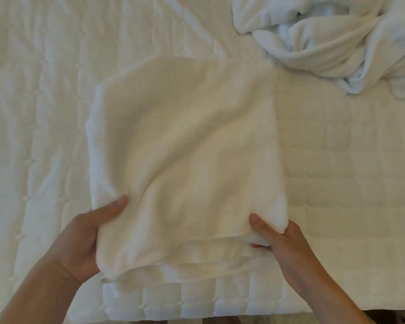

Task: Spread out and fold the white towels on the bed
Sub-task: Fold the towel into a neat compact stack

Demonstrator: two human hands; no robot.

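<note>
Nearest the camera, the front edge of the white quilted mattress cover (337,164) runs across the bottom of the view, its stitched squares showing below and to the right of the work. Two bare forearms reach in from the lower corners. The left hand (84,239) grips the near left edge of a folded, cream-white terry towel (185,160), thumb lying on top of the cloth and the other fingers hidden beneath it. The right hand (288,249) pinches the near right corner, thumb pressed on top and fingers curled under a bunched fold. The towel lies in at least two layers, a lower layer's edge showing along the near side, and forms a rough rectangle in the middle of the bed with soft diagonal creases across it. Farther back, at the upper right and well apart from it, a crumpled heap of white towels (337,43) sits twisted on the cover.
</note>
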